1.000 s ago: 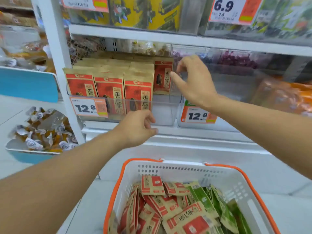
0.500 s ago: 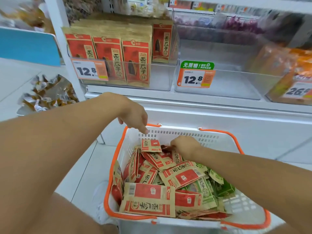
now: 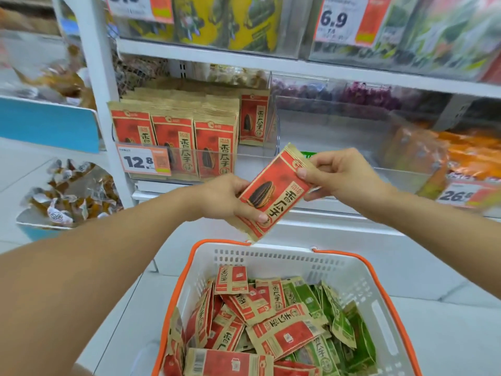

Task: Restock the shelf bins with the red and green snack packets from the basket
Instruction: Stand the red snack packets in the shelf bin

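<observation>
Held item: one red snack packet (image 3: 273, 192), printed face toward the camera, tilted with its top corner up and to the right, carried in the air above the far rim of the basket and in front of the shelf.

Left hand (image 3: 227, 198): closed on the packet's lower left edge, thumb across the front near the bottom, fingers behind.

Right hand (image 3: 339, 176): closed on the packet's upper right corner, thumb on the front, fingers curled behind.

Basket (image 3: 352, 278): white perforated plastic with an orange rim and handles, below the hands. It holds a loose heap of packets; red packets (image 3: 282, 335) lie mostly to the left and centre, green packets (image 3: 339, 318) to the right, many overlapping and face down.

Left shelf bin (image 3: 252, 158): clear plastic, behind the held packet. Three rows of upright red packets (image 3: 173, 142) fill its left part; a single red packet (image 3: 253, 119) stands further back on the right, with a bare gap in front of it. Price tag (image 3: 145, 161) reading 12.8 on the front wall.

Right shelf bin (image 3: 339, 123): clear plastic, just beside the first; its contents cannot be made out.

Upper shelf: bins of yellow and green goods, tag (image 3: 343, 20) reading 6.9.
</observation>
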A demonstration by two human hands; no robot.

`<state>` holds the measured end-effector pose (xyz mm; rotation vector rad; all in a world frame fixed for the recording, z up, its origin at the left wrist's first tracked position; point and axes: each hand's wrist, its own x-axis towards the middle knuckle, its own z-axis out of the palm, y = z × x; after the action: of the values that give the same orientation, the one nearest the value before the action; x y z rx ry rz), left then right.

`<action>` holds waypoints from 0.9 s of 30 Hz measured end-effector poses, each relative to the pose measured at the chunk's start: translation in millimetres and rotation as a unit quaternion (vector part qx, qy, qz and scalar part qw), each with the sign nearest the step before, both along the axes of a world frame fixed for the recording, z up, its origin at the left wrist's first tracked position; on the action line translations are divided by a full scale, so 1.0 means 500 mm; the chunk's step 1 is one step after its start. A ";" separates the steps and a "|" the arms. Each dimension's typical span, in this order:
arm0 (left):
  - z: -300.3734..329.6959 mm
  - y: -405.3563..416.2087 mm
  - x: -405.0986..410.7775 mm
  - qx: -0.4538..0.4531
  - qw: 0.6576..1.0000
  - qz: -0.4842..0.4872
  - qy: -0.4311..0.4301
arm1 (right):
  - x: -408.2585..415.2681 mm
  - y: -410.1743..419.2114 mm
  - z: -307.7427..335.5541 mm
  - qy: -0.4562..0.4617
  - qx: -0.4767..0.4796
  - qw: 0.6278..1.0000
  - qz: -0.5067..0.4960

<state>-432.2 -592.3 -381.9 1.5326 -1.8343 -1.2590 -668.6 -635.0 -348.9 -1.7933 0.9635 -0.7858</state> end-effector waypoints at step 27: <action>-0.027 -0.051 0.046 -0.326 0.911 0.239 -0.077 | 0.241 -0.312 0.064 0.404 -0.387 0.811 -0.173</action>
<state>-409.4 -618.0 -395.2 1.5577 -1.5836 -0.2583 -548.2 -791.0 -316.9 -2.8340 1.7271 -0.6676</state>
